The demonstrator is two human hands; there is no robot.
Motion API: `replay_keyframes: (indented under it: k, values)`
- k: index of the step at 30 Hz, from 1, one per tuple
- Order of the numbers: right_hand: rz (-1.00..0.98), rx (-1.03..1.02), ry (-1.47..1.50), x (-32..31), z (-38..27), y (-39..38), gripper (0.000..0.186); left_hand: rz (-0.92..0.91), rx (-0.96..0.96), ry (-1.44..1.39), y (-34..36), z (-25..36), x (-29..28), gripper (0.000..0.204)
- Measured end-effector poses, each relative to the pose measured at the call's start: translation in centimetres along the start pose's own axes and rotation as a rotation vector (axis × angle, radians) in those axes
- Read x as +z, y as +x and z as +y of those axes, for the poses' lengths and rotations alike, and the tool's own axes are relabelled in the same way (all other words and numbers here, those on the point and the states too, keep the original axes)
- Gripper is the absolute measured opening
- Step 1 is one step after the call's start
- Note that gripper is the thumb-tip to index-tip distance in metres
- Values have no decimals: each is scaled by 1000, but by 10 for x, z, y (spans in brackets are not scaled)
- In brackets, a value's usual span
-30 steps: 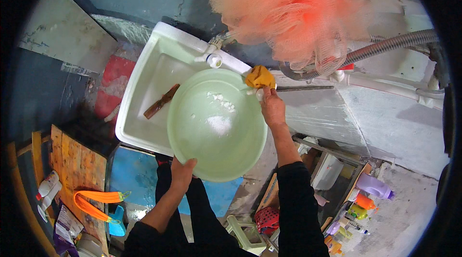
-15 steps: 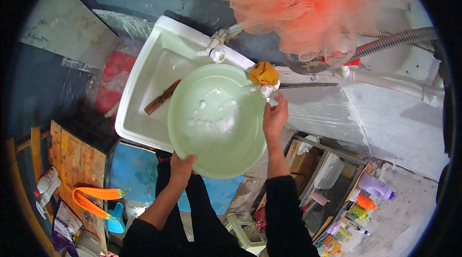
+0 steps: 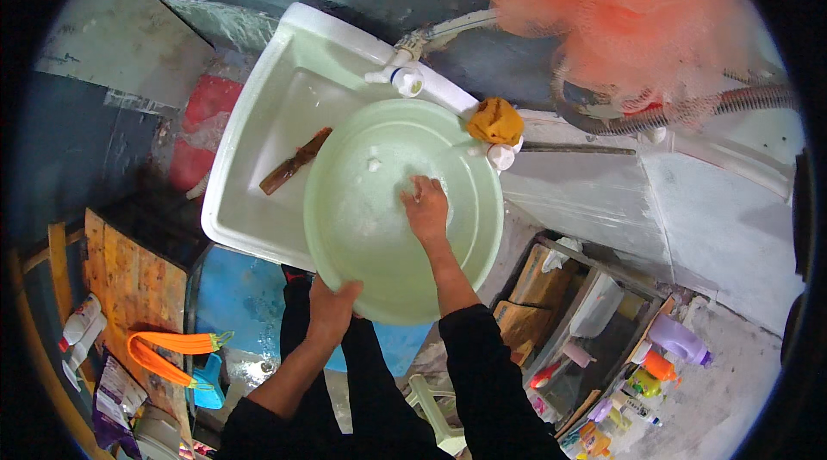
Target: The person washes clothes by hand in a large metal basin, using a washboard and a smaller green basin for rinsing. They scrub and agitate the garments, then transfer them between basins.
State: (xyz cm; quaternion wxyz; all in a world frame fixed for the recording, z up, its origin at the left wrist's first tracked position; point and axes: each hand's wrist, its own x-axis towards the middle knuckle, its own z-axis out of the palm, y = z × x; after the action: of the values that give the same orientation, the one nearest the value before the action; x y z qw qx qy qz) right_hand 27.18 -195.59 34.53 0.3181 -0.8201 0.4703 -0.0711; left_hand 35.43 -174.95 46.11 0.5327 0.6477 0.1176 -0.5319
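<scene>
A large pale green basin (image 3: 362, 262) rests over the right part of a white sink (image 3: 250, 176). Its near left rim is gripped by my left hand (image 3: 333, 309), thumb over the edge. Inside the basin, over its middle, is my right hand (image 3: 427, 210), fingers bent and somewhat apart, with nothing visible in them. A small white clump (image 3: 373, 164) lies on the basin floor; I cannot tell how much water is there. A long brown object (image 3: 295, 162), like a wooden stick, lies in the sink. On the sink's back edge is a white tap (image 3: 405, 79).
A mustard-yellow cloth (image 3: 495, 121) sits by the basin's far right rim. An orange mesh puff (image 3: 620, 21) hangs close above. At right stand a shelf (image 3: 560, 313) and several bottles, including a purple one (image 3: 676, 338). Orange straps (image 3: 159, 361) lie on a wooden board at left.
My right hand has moved from beside the basin's right rim into its middle. My left hand keeps its grip on the rim. The white patch in the basin looks smaller.
</scene>
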Motion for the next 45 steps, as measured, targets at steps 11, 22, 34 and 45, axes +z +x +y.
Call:
replay_keyframes:
  k: [11,22,34,45]
  values:
    - [-90,-290,-49,26,-25,6,22,-20,-61,-18,1,3,-2,49]
    - [126,651,778,-13,38,24,13,-15,-3,-35,0,5,3,40]
    - [33,22,-222,0,41,-15,34,-40,-14,-68,1,8,2,47]
    - [80,58,-38,-25,24,-11,28,-40,21,-61,5,-4,-1,49]
